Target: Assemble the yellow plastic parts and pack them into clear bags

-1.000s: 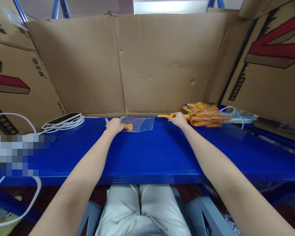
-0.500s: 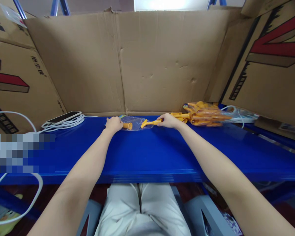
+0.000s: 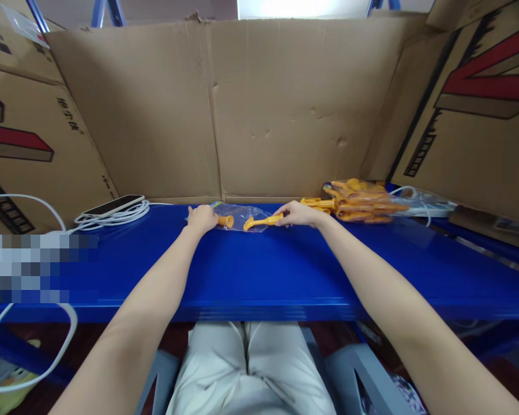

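At the back of the blue tabletop, my left hand (image 3: 202, 219) is closed on the left end of a clear plastic bag (image 3: 241, 211). A short yellow-orange tube (image 3: 226, 221) juts out beside its fingers; I cannot tell whether the tube is inside the bag or gripped too. My right hand (image 3: 298, 214) pinches the right end of a yellow plastic piece (image 3: 263, 221), which has a ribbed shaft and a bent, hammer-like head pointing left. That piece lies across the bag's right part. Just right of this hand are loose yellow plastic parts (image 3: 318, 203).
A bulging clear bag of yellow parts (image 3: 358, 199) lies at the back right. A phone (image 3: 115, 206) rests on a coiled white cable (image 3: 112, 220) at the left. A cardboard panel (image 3: 285, 109) closes off the back; printed boxes (image 3: 480, 138) flank it.
My right hand has turned the yellow piece slightly and shifted it a little left, so its bent head sits lower. My left hand has hardly moved.
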Motion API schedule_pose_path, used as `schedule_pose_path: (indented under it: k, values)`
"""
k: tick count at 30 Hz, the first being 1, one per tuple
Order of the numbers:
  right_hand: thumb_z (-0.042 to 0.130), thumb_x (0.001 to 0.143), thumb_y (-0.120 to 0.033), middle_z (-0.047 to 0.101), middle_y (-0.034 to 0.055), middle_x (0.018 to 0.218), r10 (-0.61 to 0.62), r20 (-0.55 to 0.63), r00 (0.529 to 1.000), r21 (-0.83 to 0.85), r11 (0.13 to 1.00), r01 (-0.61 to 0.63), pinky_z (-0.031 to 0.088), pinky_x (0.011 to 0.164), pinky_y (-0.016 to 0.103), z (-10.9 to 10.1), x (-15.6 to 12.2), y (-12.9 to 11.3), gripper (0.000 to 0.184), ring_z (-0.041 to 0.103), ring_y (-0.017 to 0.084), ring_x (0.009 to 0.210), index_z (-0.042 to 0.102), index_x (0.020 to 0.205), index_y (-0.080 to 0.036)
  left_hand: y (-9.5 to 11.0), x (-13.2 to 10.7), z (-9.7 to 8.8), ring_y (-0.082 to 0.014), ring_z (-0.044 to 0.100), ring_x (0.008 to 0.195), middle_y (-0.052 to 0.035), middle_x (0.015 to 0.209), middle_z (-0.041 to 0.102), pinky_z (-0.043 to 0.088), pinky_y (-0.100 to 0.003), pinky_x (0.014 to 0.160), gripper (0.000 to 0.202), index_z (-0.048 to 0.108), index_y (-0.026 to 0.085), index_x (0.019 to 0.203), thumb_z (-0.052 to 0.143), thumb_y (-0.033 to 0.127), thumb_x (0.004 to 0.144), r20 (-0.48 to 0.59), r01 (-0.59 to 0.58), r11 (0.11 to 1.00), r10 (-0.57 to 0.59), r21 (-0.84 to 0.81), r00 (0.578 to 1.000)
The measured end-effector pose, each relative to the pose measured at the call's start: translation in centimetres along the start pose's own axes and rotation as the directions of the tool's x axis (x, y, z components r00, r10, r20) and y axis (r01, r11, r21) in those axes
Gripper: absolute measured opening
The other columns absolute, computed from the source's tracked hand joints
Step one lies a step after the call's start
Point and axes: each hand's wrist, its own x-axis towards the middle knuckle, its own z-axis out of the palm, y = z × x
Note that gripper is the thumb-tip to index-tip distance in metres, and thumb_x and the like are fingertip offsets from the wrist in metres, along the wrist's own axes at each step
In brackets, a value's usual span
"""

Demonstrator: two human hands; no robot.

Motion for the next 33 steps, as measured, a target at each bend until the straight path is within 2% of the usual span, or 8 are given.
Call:
schedule_pose_path:
  k: [7,11,13,18,23,25,28,33]
  values:
    - [0.068,0.067,-0.019,0.066,0.0004,0.066,0.041,-0.292,0.956,-0.139,0.987,-0.085,0.038,0.053,0.020,2.5,1.1,-0.5,0.023,0.054,0.010,0.058,0.074,0.088,-0.014,0.1,0.0,-0.6,-0.0286,0.062,0.102,-0.0121,0.097,0.071,0.040,-0.041,0.096,0.034,0.074,0.019,0.085,0.043,0.029,0.080,0.042,-0.113,0.992,0.115,-0.050,0.993]
    - [0.068,0.067,-0.020,0.067,0.0024,0.070,0.044,-0.355,0.934,-0.111,0.990,-0.088,0.040,0.055,0.020,3.0,1.2,-0.8,0.020,0.056,0.011,0.061,0.074,0.085,-0.012,0.6,-0.2,-0.9,-0.0293,0.062,0.103,-0.0128,0.098,0.071,0.040,-0.042,0.096,0.035,0.074,0.018,0.086,0.041,0.030,0.082,0.056,-0.154,0.988,0.155,-0.032,0.986]
    - [0.069,0.068,-0.020,0.066,0.0020,0.067,0.074,-0.309,0.948,-0.051,0.994,-0.095,0.041,0.054,0.021,2.7,1.0,-0.8,0.020,0.055,0.010,0.056,0.073,0.085,-0.012,0.9,-0.3,-0.8,-0.0291,0.062,0.103,-0.0127,0.100,0.071,0.037,-0.046,0.100,0.034,0.074,0.018,0.088,0.042,0.030,0.081,0.051,-0.139,0.990,0.139,-0.018,0.989]
    - [0.070,0.066,-0.019,0.065,0.0002,0.061,0.132,-0.056,0.990,-0.005,0.991,-0.132,0.042,0.052,0.021,0.5,0.0,-0.6,0.010,0.051,0.008,0.049,0.073,0.075,-0.015,1.6,-0.6,-0.5,-0.0292,0.061,0.105,-0.0147,0.103,0.070,0.028,-0.053,0.105,0.036,0.072,0.016,0.095,0.040,0.028,0.082,0.029,-0.088,0.996,0.087,0.035,0.996]
    - [0.069,0.065,-0.019,0.065,-0.0002,0.062,0.071,0.167,0.983,-0.007,0.997,-0.071,0.039,0.046,0.019,-0.6,-0.7,-0.2,0.017,0.052,0.008,0.049,0.074,0.081,-0.017,2.0,-0.8,-0.7,-0.0304,0.061,0.105,-0.0178,0.107,0.068,0.028,-0.054,0.105,0.039,0.068,0.011,0.104,0.040,0.026,0.082,0.015,-0.037,0.998,0.037,0.044,0.999]
    - [0.069,0.065,-0.020,0.065,-0.0003,0.063,0.039,0.191,0.981,0.022,0.999,-0.044,0.038,0.045,0.018,-0.3,-0.6,-0.1,0.022,0.051,0.008,0.048,0.075,0.086,-0.018,1.9,-0.8,-0.8,-0.0308,0.061,0.105,-0.0181,0.106,0.068,0.031,-0.052,0.103,0.038,0.069,0.011,0.101,0.040,0.027,0.082,0.025,-0.060,0.997,0.059,0.043,0.998]
    - [0.070,0.066,-0.022,0.065,-0.0010,0.061,0.033,0.109,0.994,0.030,0.999,-0.036,0.039,0.045,0.019,0.4,-0.2,-0.1,0.022,0.050,0.007,0.046,0.075,0.087,-0.018,1.5,-0.8,-1.0,-0.0310,0.062,0.103,-0.0178,0.104,0.069,0.039,-0.046,0.098,0.038,0.072,0.012,0.096,0.041,0.028,0.081,0.039,-0.099,0.994,0.097,0.045,0.995]
    - [0.069,0.070,-0.020,0.061,-0.0017,0.056,0.111,-0.178,0.978,-0.012,0.993,-0.115,0.041,0.048,0.019,1.6,0.6,-0.4,0.013,0.049,0.006,0.044,0.074,0.081,-0.014,1.1,-0.6,-1.2,-0.0297,0.065,0.097,-0.0140,0.098,0.071,0.048,-0.036,0.081,0.039,0.074,0.017,0.092,0.041,0.034,0.082,0.061,-0.150,0.989,0.149,0.005,0.987]
